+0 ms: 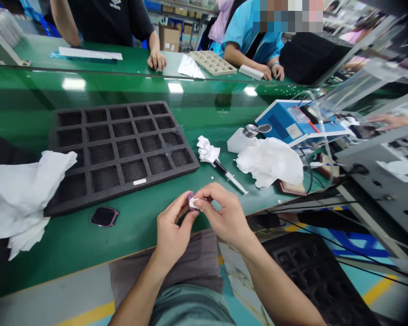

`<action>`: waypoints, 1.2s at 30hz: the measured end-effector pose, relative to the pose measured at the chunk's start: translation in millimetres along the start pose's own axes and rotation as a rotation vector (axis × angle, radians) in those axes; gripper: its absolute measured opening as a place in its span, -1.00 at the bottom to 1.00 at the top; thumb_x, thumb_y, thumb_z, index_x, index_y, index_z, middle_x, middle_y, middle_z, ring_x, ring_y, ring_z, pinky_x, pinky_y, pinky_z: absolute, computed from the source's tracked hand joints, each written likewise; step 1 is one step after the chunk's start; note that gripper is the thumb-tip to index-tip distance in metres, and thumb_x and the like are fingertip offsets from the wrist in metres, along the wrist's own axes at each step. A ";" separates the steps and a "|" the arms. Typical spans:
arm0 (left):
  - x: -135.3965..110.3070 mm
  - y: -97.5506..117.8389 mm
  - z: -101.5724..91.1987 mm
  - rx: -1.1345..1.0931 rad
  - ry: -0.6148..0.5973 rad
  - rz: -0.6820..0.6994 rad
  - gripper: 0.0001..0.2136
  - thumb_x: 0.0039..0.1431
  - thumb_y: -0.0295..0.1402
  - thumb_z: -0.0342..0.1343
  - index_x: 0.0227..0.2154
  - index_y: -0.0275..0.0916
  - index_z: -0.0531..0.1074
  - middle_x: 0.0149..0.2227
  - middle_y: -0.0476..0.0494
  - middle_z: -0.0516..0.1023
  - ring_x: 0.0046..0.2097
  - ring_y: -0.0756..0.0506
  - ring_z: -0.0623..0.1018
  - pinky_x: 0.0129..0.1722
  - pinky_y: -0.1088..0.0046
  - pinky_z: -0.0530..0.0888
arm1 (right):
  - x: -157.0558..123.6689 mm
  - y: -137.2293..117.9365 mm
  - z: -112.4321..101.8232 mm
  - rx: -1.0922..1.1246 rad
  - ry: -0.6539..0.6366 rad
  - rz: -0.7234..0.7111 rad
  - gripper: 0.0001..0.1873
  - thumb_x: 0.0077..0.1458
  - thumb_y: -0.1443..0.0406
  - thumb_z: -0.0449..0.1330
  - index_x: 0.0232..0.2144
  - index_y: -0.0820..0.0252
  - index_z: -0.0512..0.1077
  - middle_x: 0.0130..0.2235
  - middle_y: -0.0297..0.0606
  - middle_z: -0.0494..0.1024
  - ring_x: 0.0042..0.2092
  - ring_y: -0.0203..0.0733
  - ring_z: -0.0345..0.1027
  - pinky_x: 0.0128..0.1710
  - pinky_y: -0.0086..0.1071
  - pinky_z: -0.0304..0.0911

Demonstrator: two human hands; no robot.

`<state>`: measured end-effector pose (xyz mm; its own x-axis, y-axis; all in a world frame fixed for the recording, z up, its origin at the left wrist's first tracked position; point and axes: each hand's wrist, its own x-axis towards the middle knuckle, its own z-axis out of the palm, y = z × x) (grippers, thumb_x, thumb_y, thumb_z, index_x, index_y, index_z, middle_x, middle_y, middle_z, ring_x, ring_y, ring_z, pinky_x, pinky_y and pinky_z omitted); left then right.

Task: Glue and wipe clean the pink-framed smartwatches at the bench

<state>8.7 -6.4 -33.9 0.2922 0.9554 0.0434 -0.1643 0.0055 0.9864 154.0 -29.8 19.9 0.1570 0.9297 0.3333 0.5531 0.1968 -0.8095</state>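
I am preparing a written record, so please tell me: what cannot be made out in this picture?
All in the head view:
Purple piece: full shape hidden by left hand and right hand.
Label on blue machine: writing too small to read.
White cloth at left: far end cut off by picture's left edge.

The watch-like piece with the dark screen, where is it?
In the head view, the watch-like piece lies left of centre on the green table, on the near side of the black tray and left of the person's left hand.
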 end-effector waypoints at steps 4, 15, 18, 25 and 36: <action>1.3 1.0 1.2 -0.032 -0.046 -0.019 -0.62 0.16 -0.40 0.34 0.07 -0.15 0.61 0.09 -0.16 0.68 0.06 -0.20 0.69 0.18 0.25 0.59 | 13.7 10.3 2.1 -0.047 0.046 0.013 -0.86 0.24 0.37 0.22 -0.38 0.09 0.49 -0.36 -0.29 0.58 -0.29 -0.17 0.39 -0.25 -0.27 0.31; 5.4 11.0 1.3 -0.239 -0.024 -0.142 -0.58 0.05 -0.36 0.42 0.01 -0.24 0.62 0.05 -0.28 0.70 0.07 -0.27 0.69 0.13 0.18 0.62 | -0.4 -7.5 1.8 0.090 0.075 -0.017 -0.89 0.27 0.32 0.23 -0.34 0.09 0.51 -0.34 -0.30 0.58 -0.30 -0.20 0.39 -0.28 -0.30 0.32; 4.8 10.6 1.2 -0.224 -0.001 -0.130 -0.57 0.02 -0.36 0.43 0.01 -0.23 0.64 0.04 -0.24 0.70 0.05 -0.28 0.70 0.11 0.16 0.64 | 3.3 -4.1 14.3 0.102 0.134 -0.002 -0.87 0.26 0.34 0.22 -0.36 0.10 0.52 -0.35 -0.29 0.58 -0.28 -0.19 0.39 -0.25 -0.29 0.31; 6.2 16.0 -0.6 -0.213 -0.014 -0.151 -0.54 0.02 -0.32 0.45 0.03 -0.21 0.62 0.10 -0.30 0.67 0.14 -0.30 0.65 0.20 0.12 0.57 | 16.7 16.3 14.4 0.238 0.221 0.261 -0.82 0.17 0.16 0.30 -0.36 0.15 0.53 -0.38 -0.30 0.57 -0.36 -0.23 0.37 -0.31 -0.32 0.32; 13.7 15.4 -1.1 -0.132 -0.045 -0.197 -0.53 0.00 -0.24 0.43 0.02 -0.19 0.61 0.10 -0.26 0.67 0.11 -0.29 0.67 0.15 0.19 0.61 | 8.6 -3.5 -5.4 0.297 0.126 0.235 -0.80 0.19 0.14 0.30 -0.36 0.13 0.51 -0.42 -0.34 0.54 -0.42 -0.28 0.38 -0.40 -0.39 0.35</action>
<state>9.1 7.1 -18.4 0.3717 0.9180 -0.1381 -0.2208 0.2319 0.9474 157.8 -24.2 28.2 0.3609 0.9180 0.1642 0.2327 0.0818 -0.9691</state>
